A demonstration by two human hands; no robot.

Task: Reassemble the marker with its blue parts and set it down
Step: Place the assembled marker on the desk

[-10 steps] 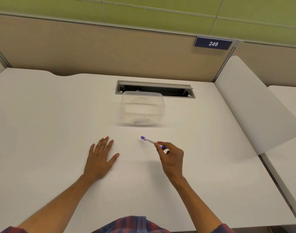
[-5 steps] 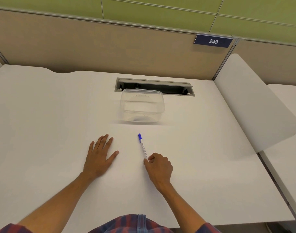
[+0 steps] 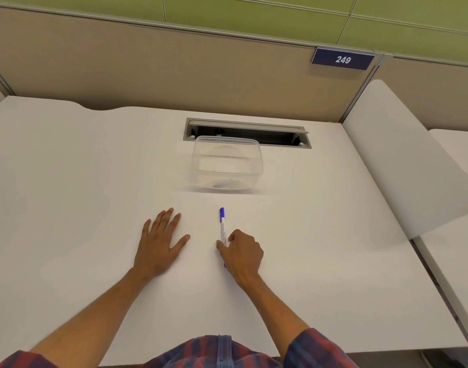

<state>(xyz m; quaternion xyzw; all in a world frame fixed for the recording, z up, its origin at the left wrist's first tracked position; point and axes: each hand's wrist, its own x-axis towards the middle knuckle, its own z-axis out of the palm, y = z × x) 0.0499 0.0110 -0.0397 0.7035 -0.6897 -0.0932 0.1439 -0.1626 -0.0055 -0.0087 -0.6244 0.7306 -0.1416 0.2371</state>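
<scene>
Marker (image 3: 223, 229) flat on desk (image 3: 68, 181), blue cap pointing away.

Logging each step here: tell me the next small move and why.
Probably let go: the right hand pinches the marker, which appears to lie flat on the desk with its blue cap on. The left hand rests flat beside it.

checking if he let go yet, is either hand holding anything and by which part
The right hand pinches the marker low on its white barrel, marker lying on the desk. The left hand rests flat, holding nothing.
</scene>
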